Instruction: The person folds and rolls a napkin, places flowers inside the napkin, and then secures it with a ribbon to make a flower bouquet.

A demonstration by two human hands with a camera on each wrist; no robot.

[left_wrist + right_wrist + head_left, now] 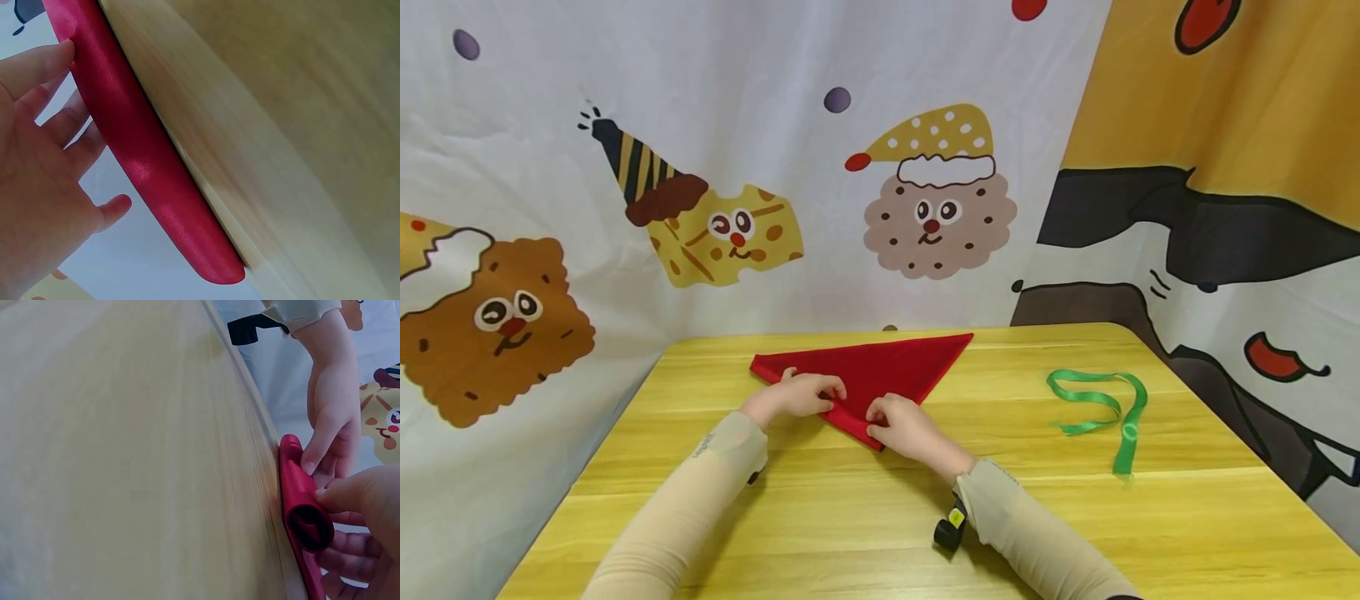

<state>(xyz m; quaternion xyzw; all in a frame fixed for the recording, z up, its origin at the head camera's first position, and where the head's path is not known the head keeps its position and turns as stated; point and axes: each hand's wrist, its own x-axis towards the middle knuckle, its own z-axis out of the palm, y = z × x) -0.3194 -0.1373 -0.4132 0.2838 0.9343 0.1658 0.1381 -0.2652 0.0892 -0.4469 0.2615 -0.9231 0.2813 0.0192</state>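
Pinching it with left hand (801, 395) and right hand (907, 427), we have the red cloth (883, 367) rolled only along its near edge, green satin ribbon (1131, 432) right of it.

A green ribbon (1131, 423) lies loosely curved on the right part of the wooden table (850, 533). Behind the table hangs a white curtain (820, 50) printed with a cartoon cheese (722, 242) and biscuits in hats.

Before you, on the yellow wood-grain table (850, 525), the triangular red cloth (880, 367) lies left of the curled green ribbon (1131, 430).
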